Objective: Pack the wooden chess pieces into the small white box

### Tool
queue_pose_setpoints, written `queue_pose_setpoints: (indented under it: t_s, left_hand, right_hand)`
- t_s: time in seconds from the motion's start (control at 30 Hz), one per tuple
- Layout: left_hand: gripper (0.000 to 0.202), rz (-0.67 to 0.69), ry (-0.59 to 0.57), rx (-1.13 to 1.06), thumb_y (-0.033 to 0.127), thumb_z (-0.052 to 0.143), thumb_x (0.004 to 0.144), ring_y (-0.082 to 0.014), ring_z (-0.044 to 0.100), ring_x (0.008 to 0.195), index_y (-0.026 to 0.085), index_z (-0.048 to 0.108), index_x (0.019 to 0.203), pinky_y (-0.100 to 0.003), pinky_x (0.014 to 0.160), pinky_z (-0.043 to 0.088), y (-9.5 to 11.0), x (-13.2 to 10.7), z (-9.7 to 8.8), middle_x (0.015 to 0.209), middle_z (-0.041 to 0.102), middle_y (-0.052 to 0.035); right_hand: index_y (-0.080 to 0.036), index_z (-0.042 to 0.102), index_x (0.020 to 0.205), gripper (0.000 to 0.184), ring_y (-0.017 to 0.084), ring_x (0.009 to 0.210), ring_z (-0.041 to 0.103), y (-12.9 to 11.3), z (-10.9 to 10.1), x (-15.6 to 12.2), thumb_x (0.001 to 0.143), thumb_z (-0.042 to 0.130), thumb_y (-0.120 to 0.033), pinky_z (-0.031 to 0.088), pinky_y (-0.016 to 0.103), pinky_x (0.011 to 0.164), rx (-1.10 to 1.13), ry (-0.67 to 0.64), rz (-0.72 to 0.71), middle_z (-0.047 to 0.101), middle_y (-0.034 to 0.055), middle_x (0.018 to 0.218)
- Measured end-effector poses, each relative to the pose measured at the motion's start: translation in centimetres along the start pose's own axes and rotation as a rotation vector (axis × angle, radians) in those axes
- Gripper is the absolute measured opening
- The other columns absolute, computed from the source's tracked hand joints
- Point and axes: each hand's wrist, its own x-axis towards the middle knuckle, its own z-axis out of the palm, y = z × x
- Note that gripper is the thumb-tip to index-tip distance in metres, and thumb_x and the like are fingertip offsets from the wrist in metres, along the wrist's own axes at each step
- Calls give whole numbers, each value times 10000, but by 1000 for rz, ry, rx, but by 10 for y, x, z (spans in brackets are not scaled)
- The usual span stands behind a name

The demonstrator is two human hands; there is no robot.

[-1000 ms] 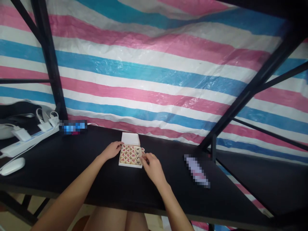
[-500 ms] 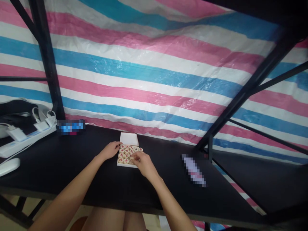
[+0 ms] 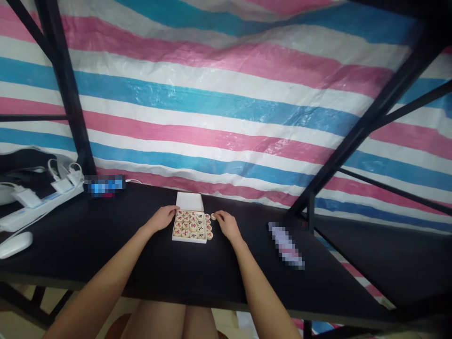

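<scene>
A white box with its lid folded back lies on the black table, filled with rows of round Chinese chess pieces marked in red or dark characters. My left hand is closed at the box's back left corner, its fingertips on the edge by the lid. Right of the box, my right hand pinches one Chinese chess piece at or just over the tabletop. A column of several other pieces lies along the box's right side.
A blurred pale object lies on the table to the right. At the left are a white power strip with plugs, a white mouse and a blurred lit device. Black frame posts and a striped sheet stand behind.
My right hand has moved from over the box to its right side with a piece in the fingers. The box's right part and the column beside it now show. My left hand stays put.
</scene>
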Motion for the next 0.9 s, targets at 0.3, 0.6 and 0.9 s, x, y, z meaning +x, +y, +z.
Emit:
queue_pose_setpoints:
  t_s: [0.3, 0.6, 0.9]
  left_hand:
    - [375, 7, 8, 1, 211, 382, 857, -229, 631, 1029, 186, 647, 1121, -297, 908, 445, -3, 1, 1, 1108, 693, -67]
    - [373, 7, 5, -10, 222, 389, 859, -224, 633, 1022, 189, 645, 1128, -285, 900, 447, 0, -1, -1, 1127, 686, -58]
    - [375, -1, 4, 2, 244, 384, 866, -236, 632, 1018, 175, 641, 1130, -295, 891, 448, -1, 0, 0, 1116, 687, -83]
  right_hand:
    - [-165, 616, 1167, 578, 170, 1180, 484, -4, 7, -2, 709, 333, 48, 340, 329, 1032, -54, -75, -169, 555, 86, 1268]
    - [-158, 624, 1163, 581, 158, 1117, 552, -14, 7, -10, 712, 322, 48, 399, 294, 996, -47, -134, -223, 601, 82, 1210]
    - [-218, 657, 1107, 610, 156, 1108, 563, -15, 11, -9, 679, 330, 68, 413, 305, 986, -39, -139, -237, 630, 35, 1179]
